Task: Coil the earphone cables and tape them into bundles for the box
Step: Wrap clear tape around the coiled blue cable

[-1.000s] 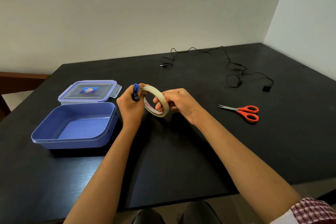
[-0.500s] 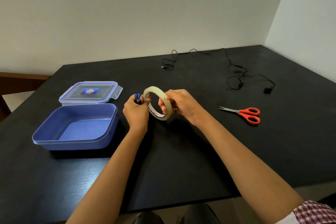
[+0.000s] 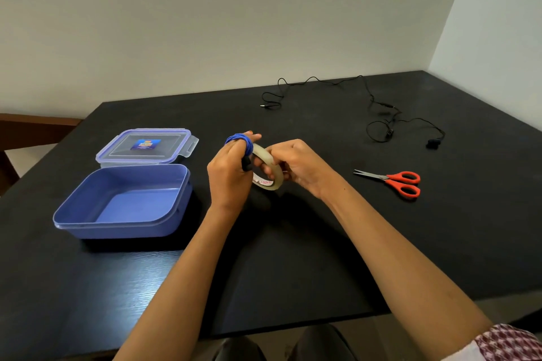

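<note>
Two bare forearms reach over a black tabletop (image 3: 293,258). The left hand (image 3: 231,176) has its grip clenched on a blue cable coil (image 3: 243,141) (wound round its fingers), touching the tape roll (image 3: 268,170) that the right hand (image 3: 299,167) grasps. Left of the grips sits an open blue box (image 3: 117,233), its lid (image 3: 146,145) beyond. Right of them lie red scissors (image 3: 393,180); farther off, a loose black earphone cable (image 3: 389,132).

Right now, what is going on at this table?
The person's left hand holds a blue earphone cable coiled round its fingers, and the right hand grips a roll of tape right beside it. The blue box stands open at the left, its lid behind it. A black earphone cable lies uncoiled at the far side of the table, and red scissors lie at the right, untouched.
</note>
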